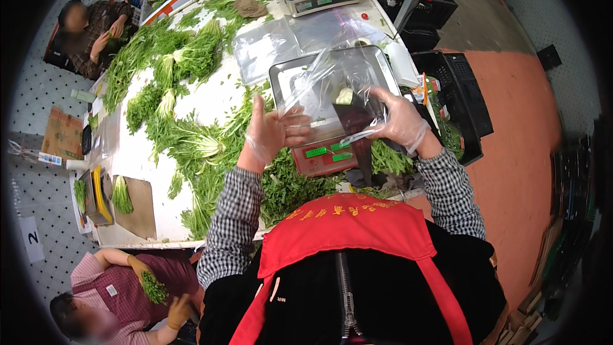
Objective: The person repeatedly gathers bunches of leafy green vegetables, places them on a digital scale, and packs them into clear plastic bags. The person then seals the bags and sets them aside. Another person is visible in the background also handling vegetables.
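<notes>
In a thin clear glove, my right hand [402,117] grips the side of a clear plastic bag [358,114] with a dark panel. A pale vegetable piece [344,96] shows at the dark panel; whether it is fully inside cannot be told. The bag is above the metal tray [306,88] of a red digital scale [311,165] with lit green displays. My left hand [281,127], also gloved, is at the tray's near left side, palm turned inward and fingers extended. Clear film reaches close to its fingertips; contact is unclear.
Leafy greens [191,141] spread across the white table [201,93]. Flat clear bags [263,48] lie beyond the tray, before a second scale [323,0]. Black crates [462,100] stand at right. Two people [98,33] [129,287] handle greens at left.
</notes>
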